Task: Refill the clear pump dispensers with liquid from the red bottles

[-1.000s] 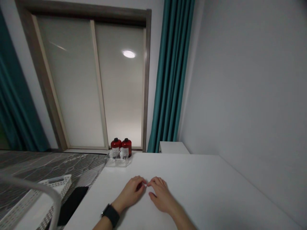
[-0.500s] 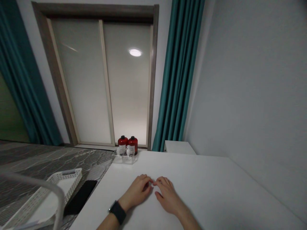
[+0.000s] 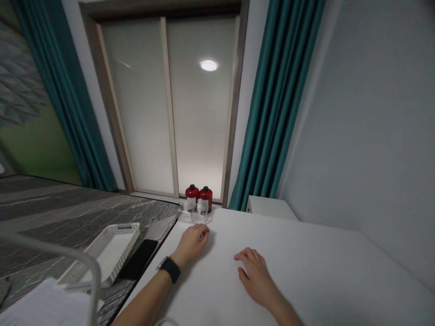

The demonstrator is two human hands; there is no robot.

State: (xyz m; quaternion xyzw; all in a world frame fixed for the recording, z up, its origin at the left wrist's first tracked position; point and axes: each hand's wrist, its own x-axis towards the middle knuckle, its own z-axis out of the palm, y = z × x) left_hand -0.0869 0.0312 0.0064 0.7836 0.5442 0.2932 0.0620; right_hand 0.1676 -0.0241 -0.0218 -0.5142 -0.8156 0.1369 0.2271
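At table (image 3: 322,258) far edge, 12 o'clock: clear tray (image 3: 194,217) holding two red bottles (image 3: 199,197), long axis crosswise.
Left hand (image 3: 190,245) nearer, just short, fingers loosely curled, empty; right hand (image 3: 254,274) flat, fingers spread, empty.

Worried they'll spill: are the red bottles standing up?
Upright: both red bottles stand straight, with dark caps on top.

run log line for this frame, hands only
left hand on white desk, beside clear tray of two red bottles | right hand open on desk
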